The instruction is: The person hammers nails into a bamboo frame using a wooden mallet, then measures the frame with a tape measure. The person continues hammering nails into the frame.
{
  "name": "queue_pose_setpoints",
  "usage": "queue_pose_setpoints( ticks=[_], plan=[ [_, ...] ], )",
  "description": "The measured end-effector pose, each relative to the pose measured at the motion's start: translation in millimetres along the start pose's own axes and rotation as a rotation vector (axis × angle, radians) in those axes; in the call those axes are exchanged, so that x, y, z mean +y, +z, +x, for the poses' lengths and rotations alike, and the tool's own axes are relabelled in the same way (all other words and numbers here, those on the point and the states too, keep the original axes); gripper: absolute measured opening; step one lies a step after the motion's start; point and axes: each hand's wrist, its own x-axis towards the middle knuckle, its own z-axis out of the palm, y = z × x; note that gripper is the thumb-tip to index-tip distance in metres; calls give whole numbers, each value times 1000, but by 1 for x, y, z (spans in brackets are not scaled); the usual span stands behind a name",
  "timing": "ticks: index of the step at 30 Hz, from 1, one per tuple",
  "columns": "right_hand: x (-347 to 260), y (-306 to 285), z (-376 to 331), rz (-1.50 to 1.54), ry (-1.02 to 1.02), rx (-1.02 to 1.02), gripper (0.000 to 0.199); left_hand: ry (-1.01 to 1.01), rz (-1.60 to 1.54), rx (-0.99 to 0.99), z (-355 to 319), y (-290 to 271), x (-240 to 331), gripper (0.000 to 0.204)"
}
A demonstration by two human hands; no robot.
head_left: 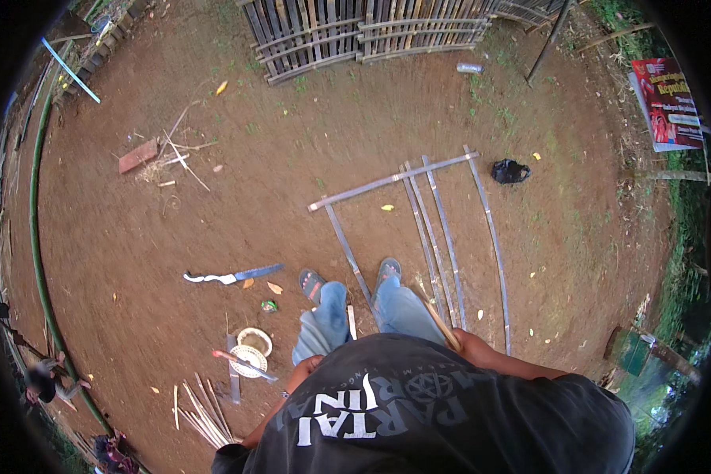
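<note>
Standing over a half-laid bamboo frame (pixel 419 229) on the dirt (pixel 174 237).
I see one crosspiece over five slats, gaps unfilled; right hand (pixel 460 341) closed on a stick (pixel 438 320); left hand (pixel 308 365) mostly hidden, grip unclear; knife (pixel 233 276) lies apart.

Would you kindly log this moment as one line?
right hand: holds bamboo stick | left hand: by thigh, apparently empty | bamboo slats: on ground

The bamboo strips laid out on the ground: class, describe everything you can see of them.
The bamboo strips are long, thin, grey-green slats lying flat on bare reddish dirt ahead of the person's sandalled feet. Five run roughly lengthwise, spread apart; one cross strip lies over their far ends, forming an open frame. One lengthwise strip passes between the feet. Neither hand touches them.
</note>
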Motion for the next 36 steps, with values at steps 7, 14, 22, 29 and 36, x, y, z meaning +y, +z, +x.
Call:
queue_pose_setpoints(
  ticks=[7, 14, 22, 29, 36],
  plan=[
    [33, -32, 79, -210, 132, -90, 44, 107, 337, -87, 15, 15, 19, 21],
    [65, -56, 338, -712, 12, 45, 39, 332, -91, 932, 247, -208, -52, 21],
    [120, -45, 644, -1017, -319, 151, 33, 340, -262, 1195, 490, -349, -166, 21],
    [202, -27, 705, -1035, -321, 162, 32, 274, 378, 1143, 595, -248, -280, 33],
    [182, -29, 704, -1038, -208, 155, 35, 34, 598, 479, 575, -198, -223, 30]
  ],
)
